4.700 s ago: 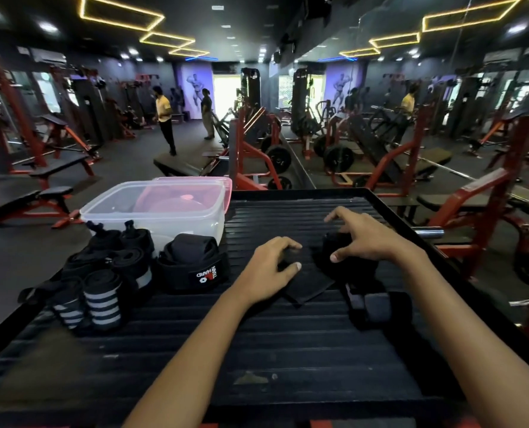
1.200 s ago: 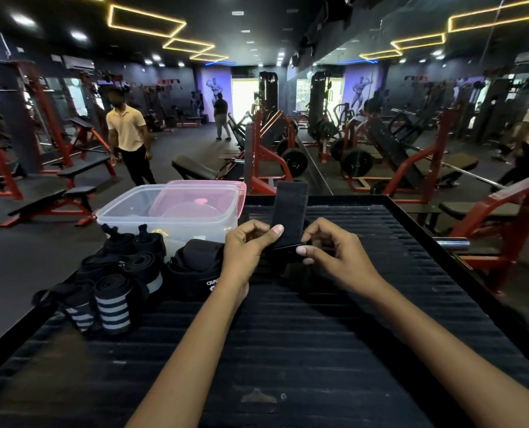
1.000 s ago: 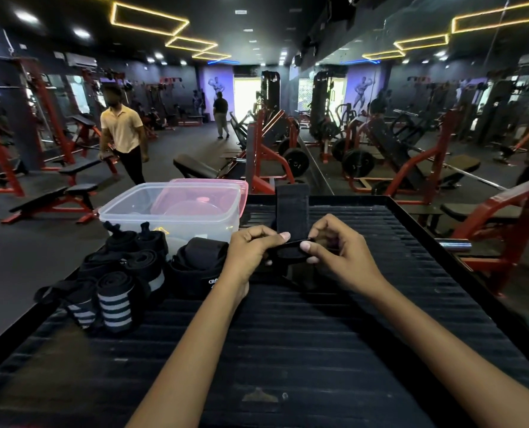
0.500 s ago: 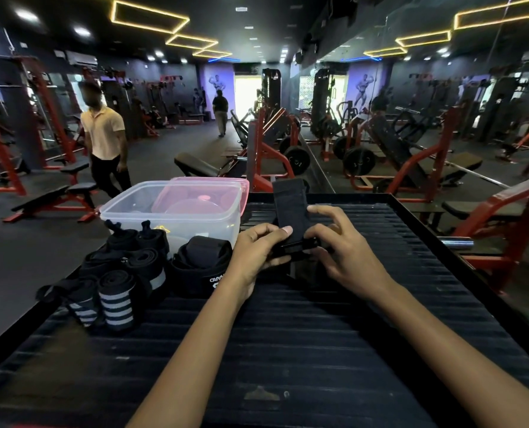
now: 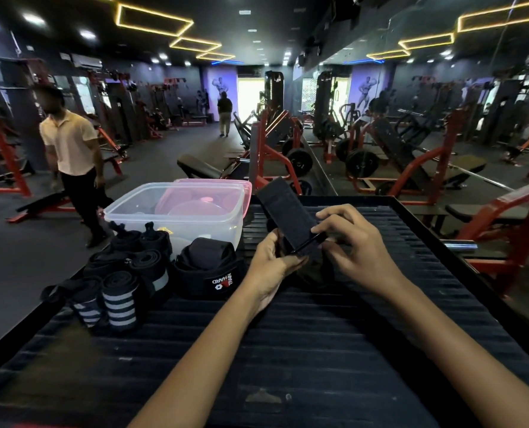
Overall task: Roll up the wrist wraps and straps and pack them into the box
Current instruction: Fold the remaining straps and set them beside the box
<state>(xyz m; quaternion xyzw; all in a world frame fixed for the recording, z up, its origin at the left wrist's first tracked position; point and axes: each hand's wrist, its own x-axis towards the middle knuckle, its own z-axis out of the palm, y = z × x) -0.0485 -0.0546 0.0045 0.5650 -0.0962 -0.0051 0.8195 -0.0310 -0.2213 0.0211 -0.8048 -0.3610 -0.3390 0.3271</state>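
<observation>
- Risk, centre frame: the black strap [image 5: 283, 211] stands stiffly up from your grip; should the fold slip, the roll may spring loose.
- Your left hand [image 5: 272, 262] curls round its lower end; your right hand [image 5: 348, 247] pinches the fold, fingers bent.
- The clear box [image 5: 176, 217] waits upper left, open.
</observation>
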